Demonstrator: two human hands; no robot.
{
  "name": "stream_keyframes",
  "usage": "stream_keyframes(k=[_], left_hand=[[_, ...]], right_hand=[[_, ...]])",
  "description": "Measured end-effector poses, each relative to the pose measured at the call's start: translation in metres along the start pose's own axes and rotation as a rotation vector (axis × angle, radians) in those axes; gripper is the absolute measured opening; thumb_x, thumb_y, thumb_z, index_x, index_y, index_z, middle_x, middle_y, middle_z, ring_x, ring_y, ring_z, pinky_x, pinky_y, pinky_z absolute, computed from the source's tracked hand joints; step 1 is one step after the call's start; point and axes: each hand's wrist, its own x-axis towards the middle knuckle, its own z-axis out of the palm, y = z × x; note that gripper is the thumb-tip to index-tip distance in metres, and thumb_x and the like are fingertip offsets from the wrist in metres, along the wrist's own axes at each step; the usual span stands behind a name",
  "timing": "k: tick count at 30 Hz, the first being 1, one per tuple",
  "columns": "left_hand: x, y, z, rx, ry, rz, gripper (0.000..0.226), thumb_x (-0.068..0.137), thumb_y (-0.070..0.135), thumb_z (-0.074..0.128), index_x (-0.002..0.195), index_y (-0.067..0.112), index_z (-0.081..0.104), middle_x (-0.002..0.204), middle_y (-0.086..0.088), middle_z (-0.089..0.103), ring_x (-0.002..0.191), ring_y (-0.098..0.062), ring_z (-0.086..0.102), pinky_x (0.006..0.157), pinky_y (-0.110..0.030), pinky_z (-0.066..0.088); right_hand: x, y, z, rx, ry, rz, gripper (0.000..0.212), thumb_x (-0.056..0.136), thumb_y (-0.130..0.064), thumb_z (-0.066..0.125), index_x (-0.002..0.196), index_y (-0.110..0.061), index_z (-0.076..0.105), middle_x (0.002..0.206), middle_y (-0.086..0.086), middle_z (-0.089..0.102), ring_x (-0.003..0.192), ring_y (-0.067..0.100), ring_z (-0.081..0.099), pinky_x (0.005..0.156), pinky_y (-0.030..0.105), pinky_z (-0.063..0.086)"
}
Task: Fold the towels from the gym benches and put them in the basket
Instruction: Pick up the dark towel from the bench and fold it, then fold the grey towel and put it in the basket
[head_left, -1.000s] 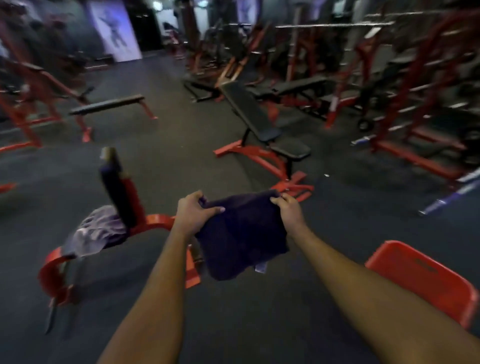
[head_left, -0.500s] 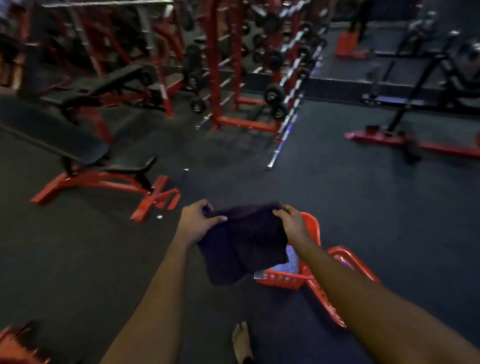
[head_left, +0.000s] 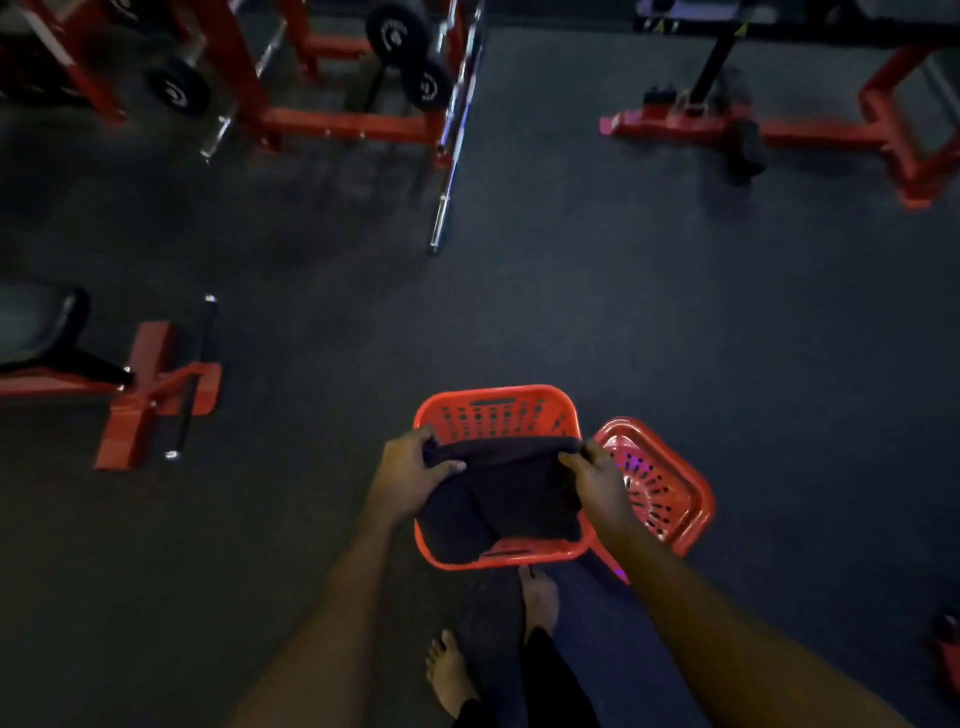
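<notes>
A folded dark towel hangs between both hands, directly over an upright red plastic basket on the floor. My left hand pinches its upper left corner. My right hand pinches the upper right corner. The towel's lower part reaches inside the basket and hides its bottom. A second red basket lies tipped on its side, touching the first one's right wall.
My bare feet stand just behind the basket. A bench's red base sits at the left. A red rack with weight plates and a barbell stand at the back. Another red frame is back right.
The view has swung right and down, from the benches to the basket. Both hands have carried the towel along and lowered it over the basket, which is now directly beneath them.
</notes>
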Motion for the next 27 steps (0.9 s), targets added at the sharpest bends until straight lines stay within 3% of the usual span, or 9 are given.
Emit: stream_keyframes(k=[3, 6, 8, 12, 15, 17, 20, 25, 27], left_hand=[[0.031, -0.026, 0.030, 0.028, -0.012, -0.045, 0.026, 0.073, 0.023, 0.083, 0.086, 0.016, 0.062, 0.081, -0.001, 0.065, 0.079, -0.021, 0.061, 0.066, -0.017, 0.039], [0.048, -0.045, 0.053, 0.101, 0.006, -0.044, 0.043, 0.080, 0.021, 0.077, 0.118, 0.010, 0.062, 0.116, -0.010, 0.064, 0.110, -0.028, 0.056, 0.094, -0.029, 0.038], [0.054, -0.050, 0.058, 0.098, -0.012, -0.072, 0.044, 0.084, 0.020, 0.072, 0.124, 0.007, 0.058, 0.122, -0.012, 0.062, 0.115, -0.029, 0.054, 0.098, -0.029, 0.036], [0.039, -0.033, 0.038, -0.004, -0.009, -0.099, 0.034, 0.087, 0.014, 0.070, 0.119, 0.006, 0.062, 0.114, -0.011, 0.067, 0.106, -0.024, 0.063, 0.091, -0.026, 0.043], [0.015, -0.018, -0.001, -0.099, 0.054, -0.172, 0.024, 0.088, 0.013, 0.069, 0.111, 0.008, 0.065, 0.099, -0.003, 0.070, 0.088, -0.014, 0.065, 0.082, -0.022, 0.048], [-0.007, -0.014, -0.032, -0.133, 0.132, -0.194, 0.019, 0.089, 0.014, 0.068, 0.108, 0.010, 0.066, 0.091, 0.001, 0.069, 0.079, -0.009, 0.064, 0.079, -0.022, 0.052], [-0.049, -0.015, -0.083, -0.174, 0.266, -0.224, 0.017, 0.090, 0.015, 0.067, 0.107, 0.012, 0.067, 0.091, 0.002, 0.069, 0.075, -0.004, 0.063, 0.069, -0.004, 0.045], [-0.163, -0.043, -0.169, -0.200, 0.562, -0.279, 0.017, 0.091, 0.017, 0.067, 0.107, 0.012, 0.067, 0.090, 0.005, 0.069, 0.077, -0.005, 0.064, 0.071, 0.001, 0.041], [-0.234, -0.068, -0.199, -0.210, 0.692, -0.320, 0.017, 0.091, 0.018, 0.067, 0.107, 0.013, 0.067, 0.091, 0.004, 0.070, 0.078, -0.004, 0.064, 0.072, -0.001, 0.042]], right_hand=[[0.042, 0.019, 0.014, -0.088, -0.033, 0.030, 0.010, 0.090, -0.010, 0.061, 0.095, -0.018, 0.063, 0.086, 0.001, 0.067, 0.084, 0.023, 0.062, 0.073, 0.038, 0.049], [0.065, 0.029, 0.023, -0.197, -0.003, 0.016, 0.031, 0.089, -0.012, 0.065, 0.119, -0.015, 0.060, 0.108, -0.002, 0.064, 0.100, 0.018, 0.059, 0.088, 0.031, 0.046], [0.076, 0.027, 0.028, -0.257, -0.028, 0.028, 0.031, 0.088, -0.015, 0.066, 0.119, -0.014, 0.062, 0.112, 0.004, 0.067, 0.103, 0.023, 0.062, 0.094, 0.038, 0.049], [0.073, 0.003, 0.044, -0.283, -0.152, 0.033, 0.014, 0.088, -0.011, 0.065, 0.102, -0.014, 0.069, 0.101, 0.011, 0.072, 0.097, 0.027, 0.065, 0.092, 0.037, 0.050], [0.057, -0.027, 0.065, -0.318, -0.233, -0.042, 0.010, 0.086, -0.016, 0.065, 0.081, -0.025, 0.066, 0.090, 0.009, 0.074, 0.090, 0.028, 0.069, 0.091, 0.042, 0.053], [0.045, -0.039, 0.085, -0.338, -0.320, -0.090, 0.015, 0.087, -0.017, 0.064, 0.075, -0.026, 0.062, 0.084, 0.007, 0.072, 0.087, 0.032, 0.071, 0.087, 0.044, 0.055], [0.012, -0.071, 0.123, -0.384, -0.447, -0.230, 0.014, 0.085, -0.020, 0.064, 0.073, -0.027, 0.061, 0.079, 0.006, 0.070, 0.081, 0.034, 0.071, 0.080, 0.045, 0.055], [-0.097, -0.127, 0.208, -0.447, -0.679, -0.407, 0.027, 0.092, -0.004, 0.058, 0.074, -0.025, 0.059, 0.072, -0.002, 0.065, 0.062, 0.020, 0.062, 0.064, 0.027, 0.050], [-0.158, -0.130, 0.253, -0.468, -0.792, -0.496, 0.029, 0.090, -0.002, 0.058, 0.072, -0.024, 0.060, 0.070, -0.001, 0.066, 0.061, 0.020, 0.062, 0.070, 0.037, 0.053]])
